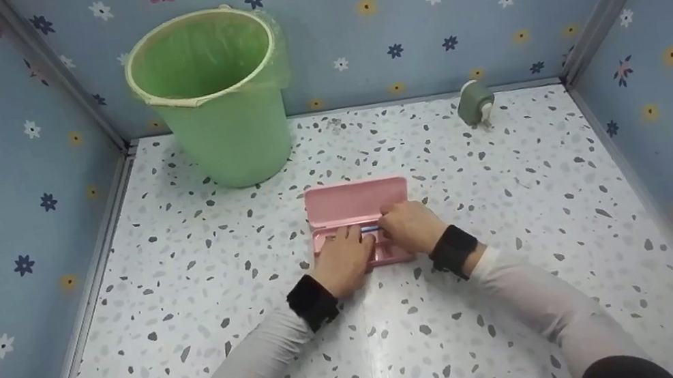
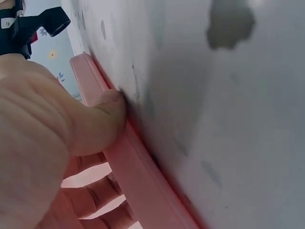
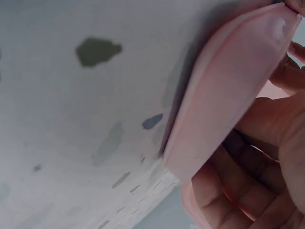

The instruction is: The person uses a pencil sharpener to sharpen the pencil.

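A pink pencil case (image 1: 356,201) lies on the speckled surface, its lid tipped back away from the person. Inside its divided base runs a thin blue stick (image 1: 370,228), both ends covered by the hands. The left hand (image 1: 343,260) grips the case's front left: the thumb (image 2: 107,117) presses the outer front wall and the fingers reach over inside. At the right end, the right hand (image 1: 411,226) has curled fingers (image 3: 214,195) over the case's side, right at the stick's end. I cannot tell whether they pinch it.
A light green bin (image 1: 231,138) with a clear liner stands at the back left. Near the back wall on the right sits a small grey-green object with a white part (image 1: 475,103). Flower-patterned panels (image 1: 389,13) enclose the back and both sides.
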The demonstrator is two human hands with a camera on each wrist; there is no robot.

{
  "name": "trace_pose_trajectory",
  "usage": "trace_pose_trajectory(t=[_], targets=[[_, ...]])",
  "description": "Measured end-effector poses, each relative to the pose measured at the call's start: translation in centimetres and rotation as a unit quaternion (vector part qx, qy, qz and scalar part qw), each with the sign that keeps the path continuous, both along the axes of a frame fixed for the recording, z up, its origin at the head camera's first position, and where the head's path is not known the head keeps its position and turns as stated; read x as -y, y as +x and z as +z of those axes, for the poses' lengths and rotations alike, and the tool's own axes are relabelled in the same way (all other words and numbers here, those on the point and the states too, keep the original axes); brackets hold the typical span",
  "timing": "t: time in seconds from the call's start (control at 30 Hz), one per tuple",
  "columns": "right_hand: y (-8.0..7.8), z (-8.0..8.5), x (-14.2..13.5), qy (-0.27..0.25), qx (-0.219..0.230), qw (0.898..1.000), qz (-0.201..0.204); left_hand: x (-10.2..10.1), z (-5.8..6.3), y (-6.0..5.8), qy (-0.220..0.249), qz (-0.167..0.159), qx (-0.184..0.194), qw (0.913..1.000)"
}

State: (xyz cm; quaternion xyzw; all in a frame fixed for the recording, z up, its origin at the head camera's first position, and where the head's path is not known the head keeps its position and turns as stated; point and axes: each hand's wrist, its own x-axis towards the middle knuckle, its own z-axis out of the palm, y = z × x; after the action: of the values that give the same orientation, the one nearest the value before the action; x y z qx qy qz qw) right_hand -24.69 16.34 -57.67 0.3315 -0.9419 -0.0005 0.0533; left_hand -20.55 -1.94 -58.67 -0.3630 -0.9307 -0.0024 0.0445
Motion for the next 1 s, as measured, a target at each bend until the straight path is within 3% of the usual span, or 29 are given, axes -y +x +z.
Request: trace_pose_trajectory(t=[0.3,0.53,0.83,1.0], targets=[[0.2,0.1,0.0,0.003,-0.018,1.000,0.018,0.0,0.1,0.3,-0.003,0.016,0.003,0.9999],[0.0,0.3,0.0,0.033,0.003,0.998,0.050,0.1,0.0,0.4,-0.001,0.023,0.016,0.9996],[-0.1,-0.1,-0.3,0.036,0.013,0.998,0.055,0.8,0.2,0.2,0.050,0.013,0.018,0.9985],[-0.1,-0.5,-0.8,0.010,0.008,0.999,0.051,1.2,0.4,0.0,0.057,0.012,0.012,0.9982]])
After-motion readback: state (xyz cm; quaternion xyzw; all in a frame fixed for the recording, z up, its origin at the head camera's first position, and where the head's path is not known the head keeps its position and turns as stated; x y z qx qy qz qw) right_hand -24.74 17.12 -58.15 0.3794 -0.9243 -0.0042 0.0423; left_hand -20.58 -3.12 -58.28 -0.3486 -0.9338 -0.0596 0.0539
